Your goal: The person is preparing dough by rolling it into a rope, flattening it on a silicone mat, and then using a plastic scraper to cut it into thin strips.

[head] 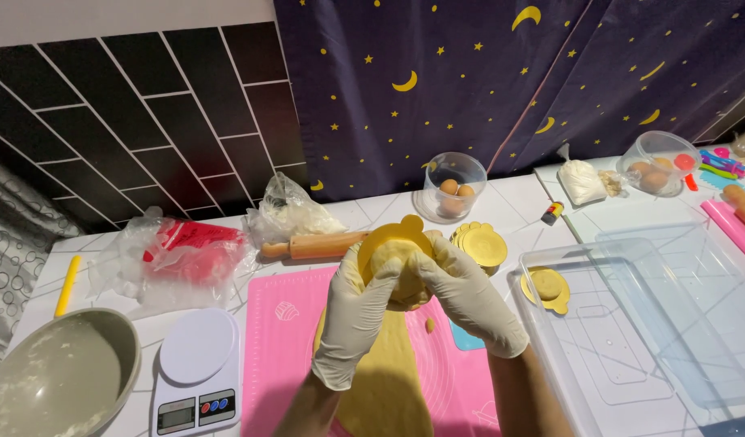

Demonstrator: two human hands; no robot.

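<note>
Both my hands wear pale latex gloves and meet above a pink silicone mat (279,348). My left hand (358,320) and my right hand (468,299) together grip a lump of yellow dough (397,271) pressed against a yellow bear-shaped board (389,235). A long sheet of yellow dough (385,380) lies on the mat beneath my hands. A small crumb of dough (430,325) sits on the mat next to my right wrist.
A wooden rolling pin (312,244) and a stack of yellow bear-shaped boards (480,243) lie behind the mat. A clear plastic tray (631,324) on the right holds one dough piece on a board (546,287). A white kitchen scale (196,368), grey bowl (61,376) and egg containers (453,188) stand around.
</note>
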